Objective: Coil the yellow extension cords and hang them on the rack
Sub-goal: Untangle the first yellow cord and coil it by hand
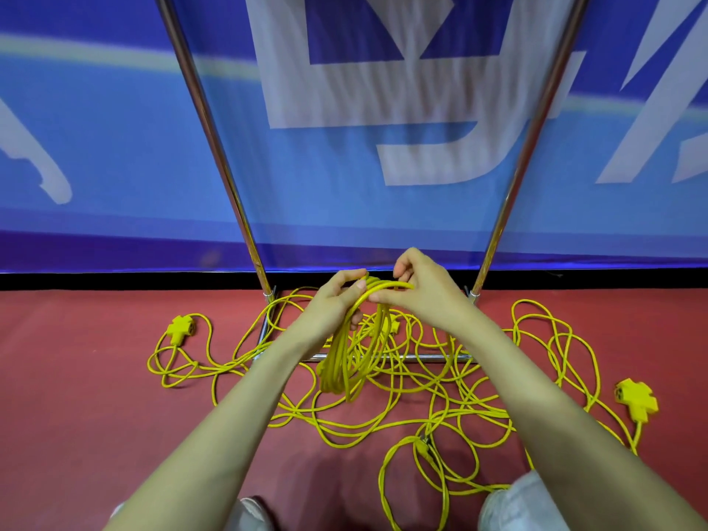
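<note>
A coil of yellow extension cord (339,362) hangs from my left hand (337,300), which grips its top loops. My right hand (417,289) pinches a strand of the same cord at the top of the coil, just right of my left hand. More yellow cord (421,408) lies tangled in loose loops on the red floor below. A yellow multi-outlet end (182,328) lies at the left and another (636,399) at the right. The chrome rack (214,143) stands in front of me, its two uprights rising from a base bar on the floor.
A blue banner (115,147) with white lettering covers the wall behind the rack. The rack's base bar (429,357) lies under the tangled cord. My knees (513,503) show at the bottom edge. Red floor (76,377) stretches to the left.
</note>
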`<state>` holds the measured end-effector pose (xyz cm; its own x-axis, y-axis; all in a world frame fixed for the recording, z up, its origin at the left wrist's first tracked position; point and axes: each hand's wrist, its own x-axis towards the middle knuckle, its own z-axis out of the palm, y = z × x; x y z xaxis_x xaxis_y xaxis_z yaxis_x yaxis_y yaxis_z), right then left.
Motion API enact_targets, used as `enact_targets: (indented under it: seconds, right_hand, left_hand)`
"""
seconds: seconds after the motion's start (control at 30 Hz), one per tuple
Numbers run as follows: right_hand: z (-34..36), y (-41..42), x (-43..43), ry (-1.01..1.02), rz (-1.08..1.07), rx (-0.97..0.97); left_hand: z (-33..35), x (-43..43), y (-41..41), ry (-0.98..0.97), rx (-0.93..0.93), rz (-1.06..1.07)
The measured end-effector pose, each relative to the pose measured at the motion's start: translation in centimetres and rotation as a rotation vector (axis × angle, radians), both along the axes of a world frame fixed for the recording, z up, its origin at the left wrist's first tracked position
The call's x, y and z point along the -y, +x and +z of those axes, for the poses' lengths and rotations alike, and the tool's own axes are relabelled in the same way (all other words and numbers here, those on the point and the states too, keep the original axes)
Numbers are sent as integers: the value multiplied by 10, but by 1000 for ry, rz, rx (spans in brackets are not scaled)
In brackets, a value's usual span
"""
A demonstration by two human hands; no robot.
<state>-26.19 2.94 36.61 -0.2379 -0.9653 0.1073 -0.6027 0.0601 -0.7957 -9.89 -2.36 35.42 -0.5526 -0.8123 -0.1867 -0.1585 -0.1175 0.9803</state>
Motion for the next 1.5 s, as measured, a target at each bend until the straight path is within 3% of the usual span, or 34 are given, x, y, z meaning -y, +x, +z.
enact_targets:
  seconds: [0.23, 0.37, 0.43, 0.5, 0.6, 0.67, 0.8, 0.97, 1.17, 1.37, 1.5]
  right_hand:
    - [-2, -7, 0, 65, 153, 21]
    - [-23, -23, -1, 327, 313, -254]
    - [-36, -31, -4, 437, 330, -302]
    - [-42, -39, -3, 393, 218, -187]
    - [-32, -50, 4, 118, -80, 172]
    - [-24, -56, 6, -44, -200, 267]
    - [-24, -60, 3, -67, -124, -108]
    - [-67, -61, 2, 362, 183, -409]
    - [-85, -65, 1, 426, 108, -218]
    - [-62, -65, 5, 92, -58, 124]
    - [-54, -59, 7, 29, -94, 66]
  left_hand:
    - [6, 3, 11, -9, -103, -144]
    - [16, 10, 17, -8, -224, -78]
    - [19, 17, 24, 4, -274, -24]
    - [18, 23, 30, 0, -257, -18]
    - [11, 22, 36, -11, -130, -90]
    - [9, 19, 38, -14, -53, -137]
    - [14, 23, 45, 42, -95, -112]
    - [30, 31, 55, 116, -378, -48]
    - [25, 40, 61, 140, -537, 57]
    - [16, 42, 62, 80, -363, 45]
    - [11, 39, 58, 67, -208, 29]
